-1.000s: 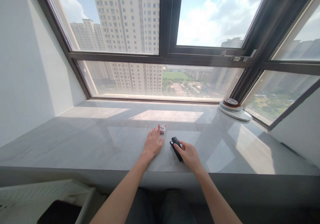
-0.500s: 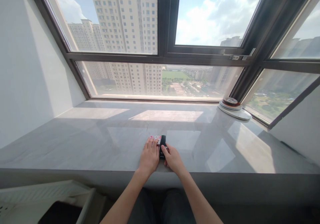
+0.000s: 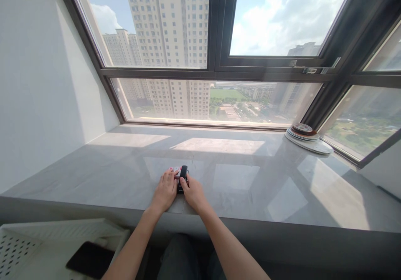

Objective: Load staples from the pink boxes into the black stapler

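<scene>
A black stapler (image 3: 184, 171) lies lengthwise on the grey marbled windowsill, its small pale lettering toward me. My right hand (image 3: 193, 191) grips it from the right, thumb on top and the other fingers mostly out of sight behind it. On its left side, my left hand (image 3: 165, 191) holds a small white piece of printed paper (image 3: 176, 169) with red marks, fingers together over it. Only the far edge of the paper shows past the fingertips; the rest is covered. Both hands are close together, with the stapler between them.
Stacked plates or lids (image 3: 308, 140) stand in the sill's right corner by the window frame (image 3: 216, 74). Below the sill at left is a white perforated basket (image 3: 59, 225) with a flat black object (image 3: 90, 259) inside. The sill's front edge runs just below my wrists.
The view has shifted, so the window and plates sit further right and both hands further left in the picture. The stapler now tilts slightly. Both hands keep much the same grip.
</scene>
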### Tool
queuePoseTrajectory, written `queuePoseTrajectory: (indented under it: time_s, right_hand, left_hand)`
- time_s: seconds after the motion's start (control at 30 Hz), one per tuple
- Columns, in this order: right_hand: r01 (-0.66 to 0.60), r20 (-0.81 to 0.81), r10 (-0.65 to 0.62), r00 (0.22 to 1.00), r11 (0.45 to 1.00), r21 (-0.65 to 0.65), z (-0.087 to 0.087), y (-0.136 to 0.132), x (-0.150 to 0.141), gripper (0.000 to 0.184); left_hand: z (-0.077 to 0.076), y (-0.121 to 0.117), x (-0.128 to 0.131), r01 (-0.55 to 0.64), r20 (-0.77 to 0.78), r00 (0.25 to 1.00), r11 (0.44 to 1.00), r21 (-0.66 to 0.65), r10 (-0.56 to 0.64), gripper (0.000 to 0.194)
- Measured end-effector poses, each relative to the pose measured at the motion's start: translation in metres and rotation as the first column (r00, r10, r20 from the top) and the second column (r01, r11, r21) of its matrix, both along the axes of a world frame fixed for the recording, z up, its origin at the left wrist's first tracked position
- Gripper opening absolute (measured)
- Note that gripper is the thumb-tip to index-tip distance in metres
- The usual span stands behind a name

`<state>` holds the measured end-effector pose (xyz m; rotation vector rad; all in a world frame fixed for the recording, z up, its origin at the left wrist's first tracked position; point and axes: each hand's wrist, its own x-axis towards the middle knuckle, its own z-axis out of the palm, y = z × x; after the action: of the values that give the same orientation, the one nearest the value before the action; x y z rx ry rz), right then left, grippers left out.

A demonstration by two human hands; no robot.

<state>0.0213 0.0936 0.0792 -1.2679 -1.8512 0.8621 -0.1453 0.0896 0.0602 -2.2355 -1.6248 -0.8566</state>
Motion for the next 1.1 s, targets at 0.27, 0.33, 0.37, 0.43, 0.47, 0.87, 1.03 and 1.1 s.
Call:
queuePoseTrajectory:
  time_s: [0.27,0.33,0.37,0.43,0.47,0.87,1.03,1.1]
  right_hand:
    - [0.034,-0.083,-0.031,0.996,0.999,0.039,-0.007,0.006,0.000,0.042]
    - [0.029,-0.120,-0.025,0.992,0.999,0.030,-0.006,0.006,0.001,0.042]
    - [0.027,-0.139,-0.024,0.990,0.999,0.023,-0.006,0.006,0.001,0.042]
    - [0.020,-0.173,-0.020,0.985,1.000,0.000,-0.004,0.006,0.001,0.043]
    - [0.017,-0.190,-0.020,0.982,1.000,-0.017,-0.004,0.006,0.001,0.044]
    - [0.306,-0.258,-0.301,0.918,0.952,-0.022,-0.011,-0.004,0.112,0.054]
    - [0.291,0.276,-0.352,0.894,0.927,0.237,-0.012,-0.019,0.181,0.057]
    - [0.243,0.486,-0.342,0.804,0.936,0.256,-0.013,-0.025,0.184,0.060]
  left_hand:
    - [0.001,0.005,0.000,-0.021,0.036,0.999,0.999,-0.038,0.022,0.039]
    - [0.004,0.005,0.002,-0.017,0.042,0.999,0.999,-0.051,0.019,0.039]
    - [0.005,0.005,0.002,-0.015,0.048,0.999,0.998,-0.057,0.018,0.039]
    - [0.008,0.005,0.004,-0.013,0.070,0.997,0.997,-0.070,0.018,0.038]
    - [0.009,0.005,0.005,-0.014,0.082,0.996,0.997,-0.076,0.020,0.037]
    - [0.029,-0.010,0.008,-0.087,0.342,0.937,0.996,0.019,0.075,0.036]
    - [0.051,-0.050,0.057,-0.025,0.378,0.925,0.988,0.149,-0.034,0.035]
    - [0.050,-0.061,0.094,0.217,0.239,0.948,0.976,-0.003,-0.210,0.034]
